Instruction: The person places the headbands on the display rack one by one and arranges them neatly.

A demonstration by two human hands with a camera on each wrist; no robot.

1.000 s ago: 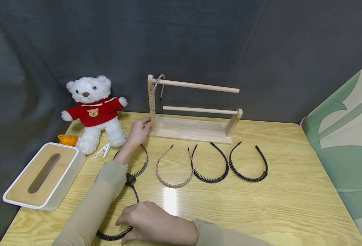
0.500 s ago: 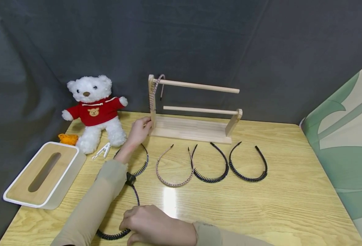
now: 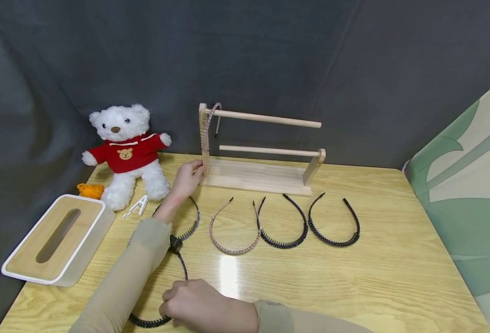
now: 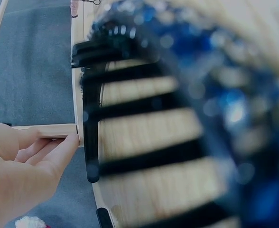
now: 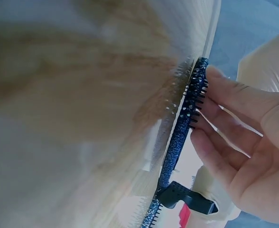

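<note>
My left hand [image 3: 188, 179] pinches the lower end of the left post of a wooden rack [image 3: 259, 175]; the left wrist view shows thumb and fingers on the wood. A pinkish headband [image 3: 207, 132] hangs at the left end of the rack's upper bar. My right hand [image 3: 205, 305] has its fingers curled at the front of a dark toothed headband [image 3: 149, 322] on the table. In the right wrist view, fingertips meet this glittery headband [image 5: 177, 137]. Beneath my left forearm lies a blue toothed headband [image 3: 192, 226], partly hidden, looming blurred in the left wrist view.
A pink headband [image 3: 234, 251], a black toothed one [image 3: 284, 243] and another dark one [image 3: 336, 242] lie before the rack. At left are a tissue box [image 3: 78, 259], a white teddy bear [image 3: 124, 134], a white clip [image 3: 136, 206] and an orange item [image 3: 90, 190].
My right hand's fingers have drawn together and curled at the dark headband's front. My left hand keeps its hold on the rack. The head view has shifted slightly.
</note>
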